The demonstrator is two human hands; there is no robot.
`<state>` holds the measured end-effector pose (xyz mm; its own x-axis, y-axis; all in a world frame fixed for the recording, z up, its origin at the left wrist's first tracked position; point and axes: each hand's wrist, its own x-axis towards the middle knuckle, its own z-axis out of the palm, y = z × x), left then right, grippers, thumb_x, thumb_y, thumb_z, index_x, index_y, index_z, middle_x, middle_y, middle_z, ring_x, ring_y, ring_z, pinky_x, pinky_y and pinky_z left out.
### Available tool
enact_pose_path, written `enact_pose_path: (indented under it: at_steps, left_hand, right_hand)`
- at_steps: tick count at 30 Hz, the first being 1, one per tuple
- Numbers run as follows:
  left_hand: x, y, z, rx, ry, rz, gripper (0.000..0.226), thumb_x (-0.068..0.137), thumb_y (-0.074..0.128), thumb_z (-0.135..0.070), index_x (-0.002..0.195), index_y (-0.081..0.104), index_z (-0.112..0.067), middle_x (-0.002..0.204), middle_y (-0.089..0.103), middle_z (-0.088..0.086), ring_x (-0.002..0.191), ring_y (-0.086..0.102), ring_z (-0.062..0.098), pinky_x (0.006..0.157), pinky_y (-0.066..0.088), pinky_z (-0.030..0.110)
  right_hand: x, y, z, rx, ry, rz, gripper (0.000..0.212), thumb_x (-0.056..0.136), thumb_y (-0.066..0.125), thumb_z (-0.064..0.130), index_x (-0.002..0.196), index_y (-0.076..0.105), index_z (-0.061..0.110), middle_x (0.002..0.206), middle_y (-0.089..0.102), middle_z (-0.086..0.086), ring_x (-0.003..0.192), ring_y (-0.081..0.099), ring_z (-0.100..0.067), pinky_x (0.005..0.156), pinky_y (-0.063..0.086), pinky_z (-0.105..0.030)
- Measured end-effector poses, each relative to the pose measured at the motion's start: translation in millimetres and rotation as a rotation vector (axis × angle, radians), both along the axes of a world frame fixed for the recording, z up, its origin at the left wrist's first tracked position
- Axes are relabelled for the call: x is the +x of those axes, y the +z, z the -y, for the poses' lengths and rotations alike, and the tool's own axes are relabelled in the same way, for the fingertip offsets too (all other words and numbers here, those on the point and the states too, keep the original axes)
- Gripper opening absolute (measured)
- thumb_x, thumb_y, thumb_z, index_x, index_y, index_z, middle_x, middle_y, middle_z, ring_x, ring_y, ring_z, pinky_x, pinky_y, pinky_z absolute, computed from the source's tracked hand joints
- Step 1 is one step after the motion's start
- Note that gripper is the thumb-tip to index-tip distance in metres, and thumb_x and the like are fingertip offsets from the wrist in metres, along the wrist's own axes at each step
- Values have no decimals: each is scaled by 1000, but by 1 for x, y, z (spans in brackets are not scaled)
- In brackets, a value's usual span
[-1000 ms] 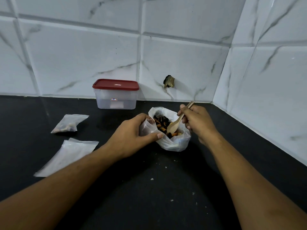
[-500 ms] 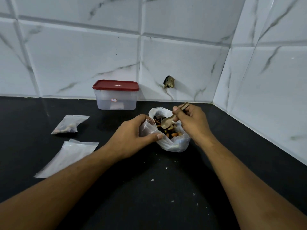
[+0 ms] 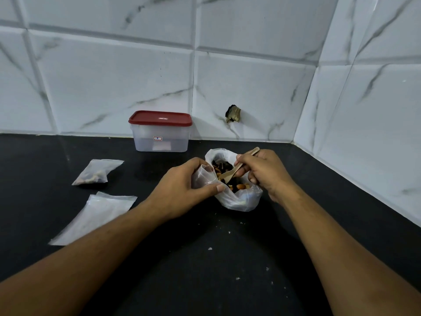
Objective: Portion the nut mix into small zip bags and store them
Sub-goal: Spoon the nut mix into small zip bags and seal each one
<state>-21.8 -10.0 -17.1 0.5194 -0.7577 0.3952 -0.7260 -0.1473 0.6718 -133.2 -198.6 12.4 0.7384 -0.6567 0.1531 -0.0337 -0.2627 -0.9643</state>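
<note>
Spoon [image 3: 227,174] moved nearer zip bag [image 3: 202,176] — load unclear.

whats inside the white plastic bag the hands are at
Mixed nuts and dark pieces show in the white bag, with the wooden spoon reaching in. How deep they go is hidden by the bag's walls.

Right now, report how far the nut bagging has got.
Done: one filled zip bag lies on the counter. In hand: left hand holds a small bag open while right hand holds a wooden spoon in the nut mix. Left: the flat empty bags, and storing; the red-lidded container is shut.
</note>
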Motion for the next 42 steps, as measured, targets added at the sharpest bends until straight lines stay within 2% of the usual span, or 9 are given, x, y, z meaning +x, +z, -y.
enact_pose_path:
  at_steps: [3,8,12,14,19,29,37,39,42]
  left_hand:
    - [1,1,-1,-17,15,-11,67,69,63,-75,122,59,-35,111,67,-18,94,65,-3,83,58,24]
    - [1,1,0,-12,-6,-25,70,66,62,-77,122,59,-35,109,67,-17,96,65,-3,85,59,26]
    - [2,0,0,-16,-5,-24,67,68,64,-75,122,59,-35,109,68,-18,95,64,-6,83,58,23]
    - [2,0,-1,-27,-12,-36,65,69,66,-73,122,60,-35,109,69,-17,96,65,-5,82,58,22]
    - [3,1,1,-27,-7,-70,62,69,67,-70,122,59,-37,110,67,-19,99,64,-6,80,56,16]
    - [3,0,0,-50,39,-59,47,79,76,-56,117,62,-34,103,65,-22,96,59,-15,70,48,3]
    - [6,-1,0,-32,95,-30,50,79,76,-59,119,61,-33,106,66,-19,95,62,-2,76,52,16]
    - [7,-2,0,-32,94,-36,52,78,76,-59,120,62,-32,108,67,-16,96,64,1,81,57,25]
    - [8,-2,0,-37,91,-38,49,78,77,-59,116,62,-32,101,69,-12,89,65,4,78,58,31]
  right_hand:
    - [2,-2,0,128,5,23,24,98,62,11,89,72,-9,69,67,-18,35,38,-10,38,46,-21]
    - [3,-3,8,169,-48,14,23,97,65,18,81,73,4,69,72,-12,36,38,-10,33,28,-17]
    - [4,-6,5,140,-5,-11,24,98,64,15,90,73,-6,72,71,-16,37,38,-11,41,47,-23]
    - [4,-6,5,163,14,-9,24,98,64,16,91,73,-6,73,72,-16,38,39,-11,43,50,-25]
    - [8,-7,16,254,-76,8,20,97,64,19,85,72,6,66,72,-7,36,37,-8,35,23,-17]
    - [7,-3,19,351,-140,128,18,96,63,20,88,73,7,62,66,-1,38,38,-6,35,23,-18]
    - [3,14,-5,295,-32,139,20,96,62,20,83,71,9,63,64,-1,40,36,-9,35,21,-18]
    - [3,17,-12,268,2,122,21,97,62,21,82,72,10,63,65,-1,40,36,-10,35,22,-18]
    - [5,17,-23,196,36,92,23,97,63,21,79,73,11,64,66,-3,38,37,-10,35,24,-17]
